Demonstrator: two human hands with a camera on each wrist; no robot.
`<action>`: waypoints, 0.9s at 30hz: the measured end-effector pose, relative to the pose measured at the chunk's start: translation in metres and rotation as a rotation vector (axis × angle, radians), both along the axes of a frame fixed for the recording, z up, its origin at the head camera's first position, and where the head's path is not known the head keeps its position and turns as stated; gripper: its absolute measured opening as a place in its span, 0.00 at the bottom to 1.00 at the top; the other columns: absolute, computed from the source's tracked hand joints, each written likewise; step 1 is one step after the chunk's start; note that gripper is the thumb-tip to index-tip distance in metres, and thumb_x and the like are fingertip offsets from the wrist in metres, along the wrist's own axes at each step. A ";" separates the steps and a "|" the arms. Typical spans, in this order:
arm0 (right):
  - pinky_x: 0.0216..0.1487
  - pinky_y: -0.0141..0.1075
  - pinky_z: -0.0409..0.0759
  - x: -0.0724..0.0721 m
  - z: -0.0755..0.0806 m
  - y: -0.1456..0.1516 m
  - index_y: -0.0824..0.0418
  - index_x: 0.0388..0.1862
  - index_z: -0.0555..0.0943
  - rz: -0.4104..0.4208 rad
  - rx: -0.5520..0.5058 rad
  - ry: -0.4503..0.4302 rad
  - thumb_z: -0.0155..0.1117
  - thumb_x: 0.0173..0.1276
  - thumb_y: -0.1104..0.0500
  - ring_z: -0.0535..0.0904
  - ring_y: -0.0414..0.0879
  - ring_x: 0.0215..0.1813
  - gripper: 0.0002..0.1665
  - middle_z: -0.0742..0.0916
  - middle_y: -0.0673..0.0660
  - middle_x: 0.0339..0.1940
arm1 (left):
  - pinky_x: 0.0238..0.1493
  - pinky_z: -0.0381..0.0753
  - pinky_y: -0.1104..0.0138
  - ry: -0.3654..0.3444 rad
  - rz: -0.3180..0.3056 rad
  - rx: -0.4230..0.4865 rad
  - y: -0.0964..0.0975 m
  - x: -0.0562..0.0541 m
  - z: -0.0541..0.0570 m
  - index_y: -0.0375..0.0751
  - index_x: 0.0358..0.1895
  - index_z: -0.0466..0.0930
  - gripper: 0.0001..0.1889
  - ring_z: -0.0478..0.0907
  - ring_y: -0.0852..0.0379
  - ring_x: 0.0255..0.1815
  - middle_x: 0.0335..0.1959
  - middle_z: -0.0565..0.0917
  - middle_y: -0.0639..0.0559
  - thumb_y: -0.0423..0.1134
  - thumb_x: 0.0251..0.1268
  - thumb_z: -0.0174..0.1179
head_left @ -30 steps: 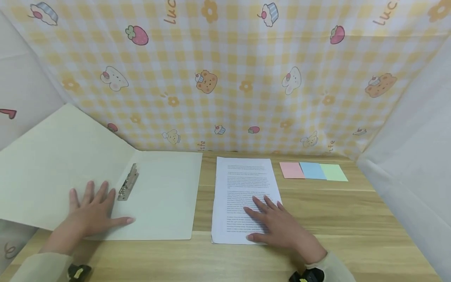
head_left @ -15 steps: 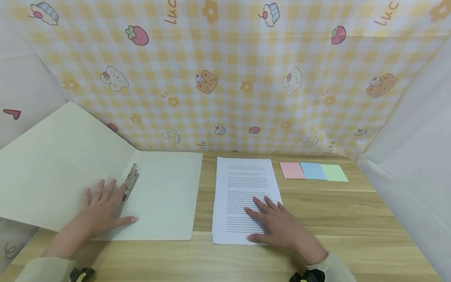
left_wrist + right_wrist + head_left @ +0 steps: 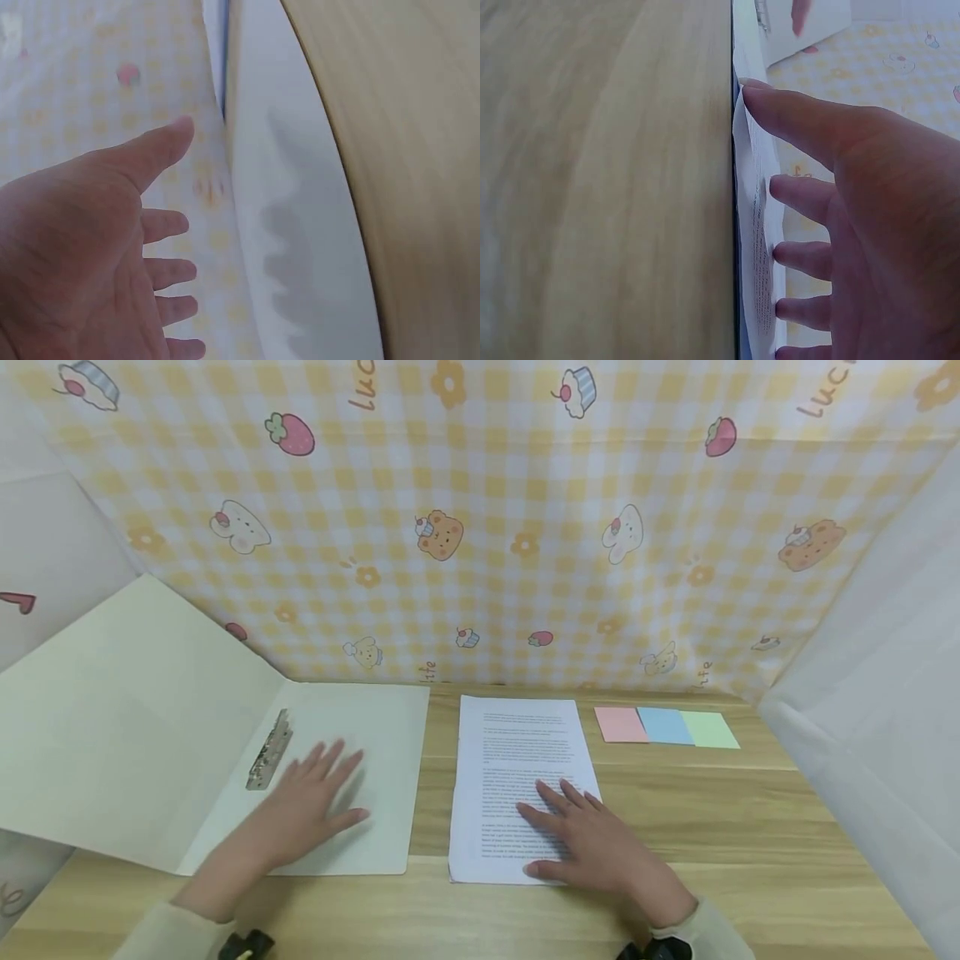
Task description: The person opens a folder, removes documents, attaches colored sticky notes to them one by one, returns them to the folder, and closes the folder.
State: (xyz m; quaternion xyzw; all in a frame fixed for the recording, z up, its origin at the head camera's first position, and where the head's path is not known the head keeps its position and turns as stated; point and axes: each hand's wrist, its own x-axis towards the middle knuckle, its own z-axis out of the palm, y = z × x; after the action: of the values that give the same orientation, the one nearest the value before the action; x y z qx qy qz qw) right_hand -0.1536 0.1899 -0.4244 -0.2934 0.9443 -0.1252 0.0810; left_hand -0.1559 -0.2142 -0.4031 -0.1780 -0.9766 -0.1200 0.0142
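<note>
On the left of the table lies an opened cream folder [image 3: 375, 727], its cover spread to the left and tilted up. A metal binder clip mechanism [image 3: 268, 752] sits near its spine. Over the folder's right half hovers my left hand [image 3: 303, 814], fingers spread and holding nothing; in the left wrist view its shadow falls on the folder, apart from the fingers. My right hand [image 3: 600, 843] rests with spread fingers on the lower right of a stack of printed paper [image 3: 517, 752]. In the right wrist view, fingertips and thumb [image 3: 759, 86] touch the top sheet.
Pink [image 3: 621, 725], blue [image 3: 665, 726] and green sticky notes [image 3: 709, 729] lie in a row right of the paper, near the back. A yellow checked cloth [image 3: 517, 585] hangs behind the wooden table [image 3: 712, 818]. White cloth [image 3: 877, 693] walls the sides.
My left hand has moved right, from the folder's cover and spine across to its right half, uncovering the metal mechanism. My right hand has stayed on the paper.
</note>
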 end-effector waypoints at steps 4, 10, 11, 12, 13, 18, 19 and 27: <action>0.71 0.71 0.63 0.000 -0.002 -0.001 0.44 0.77 0.69 -0.004 -0.005 0.007 0.59 0.65 0.25 0.61 0.70 0.79 0.46 0.68 0.61 0.80 | 0.72 0.60 0.31 -0.034 -0.064 0.034 0.039 -0.006 0.000 0.39 0.75 0.67 0.37 0.59 0.28 0.77 0.78 0.63 0.32 0.57 0.69 0.60; 0.72 0.65 0.67 -0.009 -0.008 0.003 0.54 0.73 0.74 -0.046 -0.041 0.109 0.63 0.67 0.33 0.65 0.71 0.77 0.42 0.72 0.66 0.77 | 0.78 0.58 0.40 -0.172 -0.085 0.088 0.087 -0.022 -0.007 0.37 0.74 0.67 0.36 0.58 0.36 0.81 0.78 0.65 0.37 0.57 0.71 0.59; 0.73 0.64 0.67 -0.012 -0.009 0.005 0.56 0.72 0.74 -0.062 -0.042 0.119 0.64 0.67 0.33 0.65 0.71 0.77 0.43 0.72 0.67 0.77 | 0.79 0.57 0.42 -0.185 -0.085 0.096 0.093 -0.024 -0.010 0.37 0.75 0.66 0.37 0.58 0.38 0.81 0.79 0.64 0.38 0.58 0.71 0.59; 0.74 0.63 0.66 -0.014 -0.010 0.008 0.56 0.72 0.74 -0.084 -0.044 0.118 0.65 0.66 0.33 0.64 0.71 0.77 0.43 0.71 0.67 0.77 | 0.80 0.56 0.43 -0.197 -0.087 0.103 0.098 -0.028 -0.012 0.37 0.76 0.65 0.38 0.56 0.39 0.82 0.79 0.63 0.38 0.58 0.72 0.58; 0.75 0.63 0.65 -0.016 -0.011 0.011 0.57 0.73 0.74 -0.104 -0.045 0.113 0.66 0.65 0.33 0.63 0.72 0.78 0.45 0.70 0.67 0.77 | 0.81 0.55 0.44 -0.207 -0.093 0.114 0.103 -0.030 -0.015 0.36 0.76 0.64 0.39 0.55 0.39 0.83 0.80 0.62 0.39 0.59 0.72 0.58; 0.74 0.64 0.65 -0.022 -0.014 0.023 0.59 0.75 0.71 -0.136 -0.063 0.070 0.67 0.62 0.30 0.57 0.72 0.80 0.51 0.65 0.68 0.80 | 0.82 0.52 0.43 -0.234 -0.136 0.137 0.120 -0.040 -0.020 0.35 0.78 0.59 0.43 0.49 0.40 0.84 0.82 0.56 0.41 0.58 0.70 0.61; 0.74 0.64 0.65 -0.022 -0.014 0.024 0.59 0.75 0.70 -0.131 -0.066 0.064 0.67 0.61 0.30 0.57 0.72 0.80 0.52 0.65 0.68 0.80 | 0.82 0.52 0.43 -0.238 -0.146 0.135 0.122 -0.041 -0.020 0.36 0.78 0.59 0.43 0.48 0.40 0.85 0.83 0.55 0.42 0.57 0.69 0.62; 0.74 0.65 0.65 -0.022 -0.012 0.026 0.57 0.76 0.69 -0.096 -0.062 0.004 0.63 0.63 0.27 0.57 0.71 0.81 0.52 0.64 0.68 0.81 | 0.82 0.55 0.46 -0.302 -0.155 0.104 0.125 -0.042 -0.020 0.38 0.77 0.62 0.42 0.50 0.42 0.84 0.83 0.55 0.45 0.55 0.67 0.65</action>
State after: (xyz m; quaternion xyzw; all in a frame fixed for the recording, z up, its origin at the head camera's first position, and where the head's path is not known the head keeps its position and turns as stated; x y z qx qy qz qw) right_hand -0.1751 0.2160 -0.4365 -0.2505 0.9531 -0.1575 0.0641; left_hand -0.1979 -0.0892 -0.4231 -0.2315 -0.9435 -0.1966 -0.1327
